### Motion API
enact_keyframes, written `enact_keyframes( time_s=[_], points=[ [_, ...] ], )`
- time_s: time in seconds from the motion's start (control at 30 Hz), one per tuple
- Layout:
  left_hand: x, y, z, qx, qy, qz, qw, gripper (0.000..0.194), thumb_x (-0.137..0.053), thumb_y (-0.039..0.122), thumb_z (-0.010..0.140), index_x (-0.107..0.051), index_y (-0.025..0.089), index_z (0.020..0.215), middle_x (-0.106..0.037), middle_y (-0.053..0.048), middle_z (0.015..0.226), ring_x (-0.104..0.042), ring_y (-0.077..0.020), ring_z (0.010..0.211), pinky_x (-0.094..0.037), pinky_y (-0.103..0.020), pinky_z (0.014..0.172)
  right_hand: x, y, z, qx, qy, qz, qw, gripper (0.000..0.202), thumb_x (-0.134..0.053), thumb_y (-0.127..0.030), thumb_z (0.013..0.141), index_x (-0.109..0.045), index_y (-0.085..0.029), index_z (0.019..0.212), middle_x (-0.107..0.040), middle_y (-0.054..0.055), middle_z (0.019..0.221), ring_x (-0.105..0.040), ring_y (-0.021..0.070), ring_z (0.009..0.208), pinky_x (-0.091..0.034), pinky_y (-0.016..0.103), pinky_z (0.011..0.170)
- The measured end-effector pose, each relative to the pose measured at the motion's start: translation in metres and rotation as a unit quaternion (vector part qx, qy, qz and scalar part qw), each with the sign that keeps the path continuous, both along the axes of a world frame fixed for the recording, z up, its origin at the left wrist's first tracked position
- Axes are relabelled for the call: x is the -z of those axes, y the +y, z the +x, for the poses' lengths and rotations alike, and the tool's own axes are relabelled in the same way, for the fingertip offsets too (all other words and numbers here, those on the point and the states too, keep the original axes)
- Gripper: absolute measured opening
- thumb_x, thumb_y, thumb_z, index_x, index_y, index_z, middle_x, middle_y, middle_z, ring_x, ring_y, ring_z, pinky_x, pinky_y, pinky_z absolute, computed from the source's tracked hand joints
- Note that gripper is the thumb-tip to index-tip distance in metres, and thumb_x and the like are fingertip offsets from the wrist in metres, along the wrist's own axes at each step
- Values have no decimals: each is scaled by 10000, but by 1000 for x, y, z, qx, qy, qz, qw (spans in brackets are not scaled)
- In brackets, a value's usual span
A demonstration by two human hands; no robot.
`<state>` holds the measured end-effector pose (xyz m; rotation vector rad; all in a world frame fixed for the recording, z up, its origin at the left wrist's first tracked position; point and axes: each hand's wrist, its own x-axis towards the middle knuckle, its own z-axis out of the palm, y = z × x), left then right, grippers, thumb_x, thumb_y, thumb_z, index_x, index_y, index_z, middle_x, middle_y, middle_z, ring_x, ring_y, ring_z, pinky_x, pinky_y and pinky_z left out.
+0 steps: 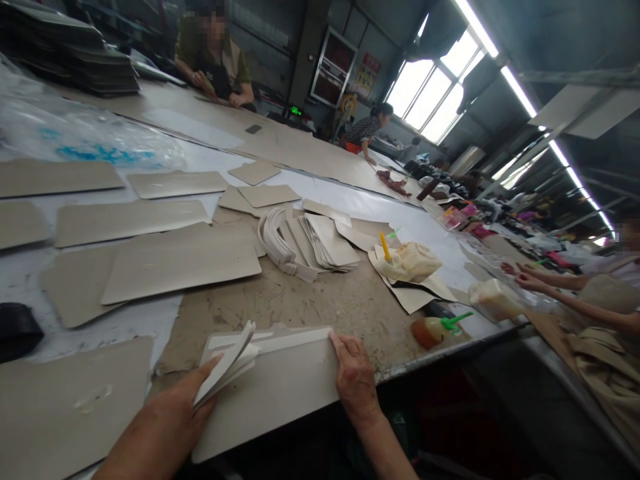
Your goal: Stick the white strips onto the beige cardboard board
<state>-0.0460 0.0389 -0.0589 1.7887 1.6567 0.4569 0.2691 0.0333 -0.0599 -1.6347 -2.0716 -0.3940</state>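
Close in front of me a beige panel [280, 387] lies at the table's near edge, partly overhanging it. A white strip [295, 341] runs along its upper edge. My left hand [170, 413] is closed around a bundle of white strips [233, 363], held tilted over the panel's left part. My right hand [356, 373] is at the panel's upper right corner, its fingers closed on the end of the laid strip, with the thumb mostly hidden. Beyond the hands sit a curled bundle of pale strips [276, 243] and a stack of small beige pieces [330, 241].
Several beige panels [185, 260] are spread at the left, near clear plastic sheeting [115, 137]. A bottle with a green nozzle [433, 330] lies at the right edge, beside a glue-smeared container [413, 260]. Co-workers stand across the table [320, 150] and at the right.
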Motion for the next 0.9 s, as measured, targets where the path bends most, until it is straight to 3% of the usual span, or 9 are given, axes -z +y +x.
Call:
enact_keyframes(
  time_s=[0.1,0.2,0.33,0.4,0.5,0.63,0.7,0.8,0.9],
  points=[
    [-21,5,-1,-59,-81,-6,995,409,-435,441,790,-677,206,1021,-737,-74,918,-690,-293,865,-520,-329,771,2,0,4,-3,2,6,1000,410,-303,-46,908,-578,-129,1200,-641,103,1056,-557,219,1003,-487,355,894],
    [-53,2,-7,-104,-196,-80,972,403,-539,502,761,-644,166,956,-635,-22,599,-580,-193,531,-432,-256,502,2,-2,10,-19,21,19,999,393,-274,-81,916,-586,-127,1149,-647,112,1030,-582,222,988,-503,370,874],
    [-94,-7,-13,-79,-409,-194,888,445,-623,510,769,-604,117,977,-464,53,441,-381,-84,423,-306,-191,452,-11,-3,5,-14,75,64,995,355,-295,-233,950,-588,-104,1102,-643,163,1011,-594,286,960,-494,467,847],
    [-103,-11,-14,-47,-486,-242,838,423,-663,499,755,-598,125,942,-436,66,432,-332,-63,395,-279,-183,429,-26,-5,-9,5,135,43,990,338,-345,-312,961,-581,-148,1138,-650,126,1041,-616,257,955,-505,414,850],
    [-104,-19,-12,-15,-542,-287,790,385,-714,457,721,-603,136,900,-401,77,410,-315,-58,360,-277,-179,395,-55,-10,-43,1,300,-126,946,339,-442,-447,936,-619,-230,1128,-689,48,999,-663,187,880,-535,267,779],
    [-102,-31,-6,0,-528,-307,792,276,-700,381,699,-624,151,833,-397,70,405,-321,-62,333,-242,-176,356,-83,-7,-92,-97,399,-250,877,414,-451,-511,923,-639,-197,1114,-698,69,944,-667,178,869,-532,217,733],
    [-104,-37,-3,0,-495,-320,808,195,-678,296,654,-630,159,783,-413,61,437,-307,-57,332,-202,-182,344,-88,1,-110,-123,384,-260,877,417,-405,-499,946,-636,-188,1099,-694,69,914,-667,168,849,-525,209,726],
    [-104,-40,-3,11,-478,-317,819,144,-652,218,590,-639,162,722,-442,45,484,-314,-63,385,-199,-189,371,-85,22,-129,-136,319,-239,907,392,-375,-472,958,-640,-198,1050,-689,53,873,-663,161,792,-519,215,693],
    [-93,-37,-8,23,-460,-291,839,105,-662,197,634,-686,173,734,-466,38,513,-371,-86,443,-267,-204,427,-78,55,-139,-139,270,-197,932,320,-405,-405,938,-651,-203,971,-684,52,883,-648,181,803,-506,267,736]
  ],
)
